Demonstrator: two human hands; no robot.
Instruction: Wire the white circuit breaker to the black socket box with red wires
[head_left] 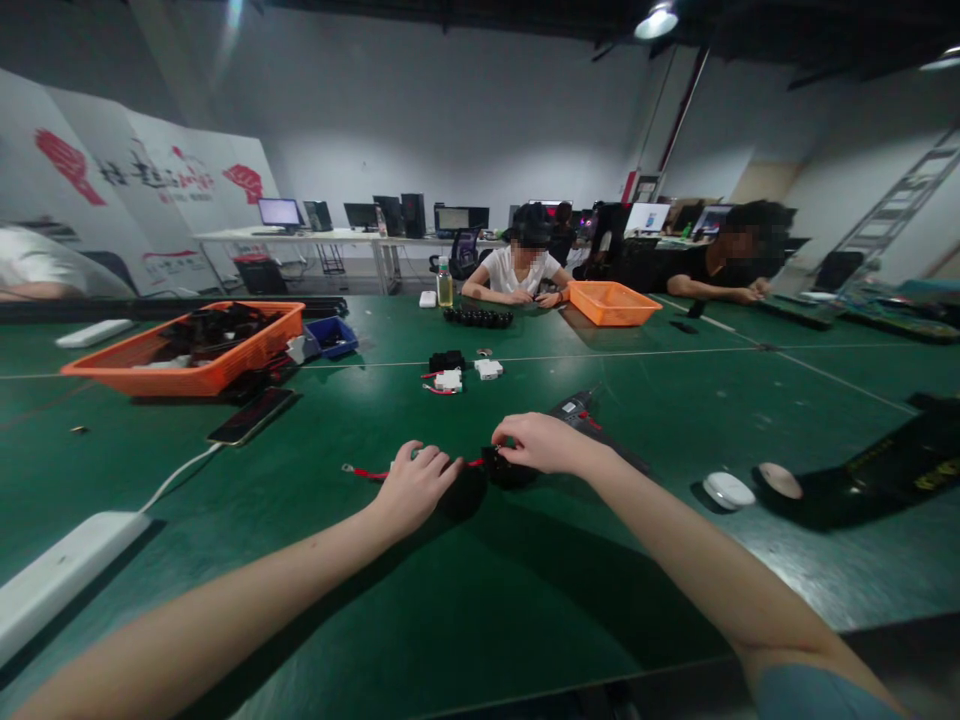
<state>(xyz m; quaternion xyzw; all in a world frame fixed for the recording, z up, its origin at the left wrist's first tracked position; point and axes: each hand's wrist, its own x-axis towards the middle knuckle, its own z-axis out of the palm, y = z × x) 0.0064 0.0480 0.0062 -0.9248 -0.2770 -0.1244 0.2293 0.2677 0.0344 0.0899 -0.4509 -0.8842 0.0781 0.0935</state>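
- A small black part (493, 467) with a red wire (367, 474) is seen at the near middle of a green table (480, 620), between and beneath two bare hands.
- The black part is touched from the right by the right hand (541, 443), its thumb and forefinger brought together at the top; whether the part is pinched cannot be told.
- The red wire is partly covered by the left hand (418, 487), fingers curled and slightly parted; whether anything is gripped cannot be told. The wire's metal ring end is left exposed on the left.
- A power tool (577, 410) is laid just beyond the right forearm.
- White connectors (489, 369) and a black block (447, 361) are grouped farther off, at the middle.
- On the left, dark parts are heaped in an orange basket (217, 377), a blue tray (335, 338) placed beside it; nearer, a phone (253, 415) is joined by a white cable (182, 475) to a power strip (67, 575).
- At the far side, a person in white (517, 270) is seated by a second orange basket (615, 314).
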